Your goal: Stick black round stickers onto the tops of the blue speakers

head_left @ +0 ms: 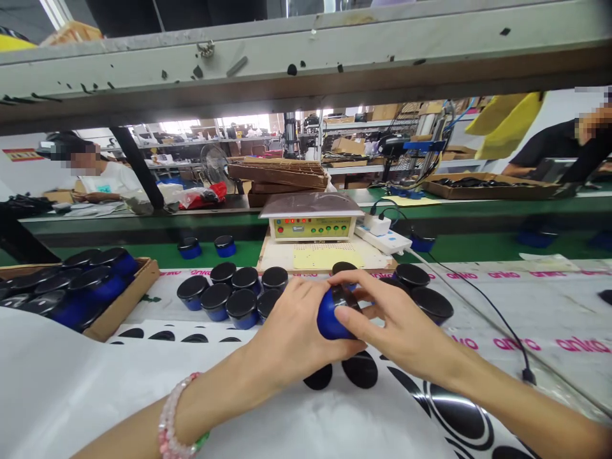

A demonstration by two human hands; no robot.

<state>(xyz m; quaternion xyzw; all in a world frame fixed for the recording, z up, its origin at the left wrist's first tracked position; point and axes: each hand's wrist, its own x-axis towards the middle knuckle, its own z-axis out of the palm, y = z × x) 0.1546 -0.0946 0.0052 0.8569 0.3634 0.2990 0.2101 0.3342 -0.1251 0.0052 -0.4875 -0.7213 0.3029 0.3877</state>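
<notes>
A blue jar with a black lid [335, 315] is held between my two hands above the white sheet [306, 424]. My left hand [299, 325] wraps round the jar's left side and underside. From the right, my right hand [389, 319] grips it near the lid, thumb against the blue body and fingers over the black rim. Round black stickers [361, 370] lie on the sheet just below the hands. Rows of similar jars with black lids [242, 306] stand close behind my left hand, and more jars [431, 305] are to the right.
A cardboard box of jars [148, 280] is at the left. A control unit [313, 229] and a power strip [385, 239] stand at the back, with cables running right. A shelf beam [306, 70] crosses overhead. Two people [102, 175] sit beyond the green conveyor [157, 254].
</notes>
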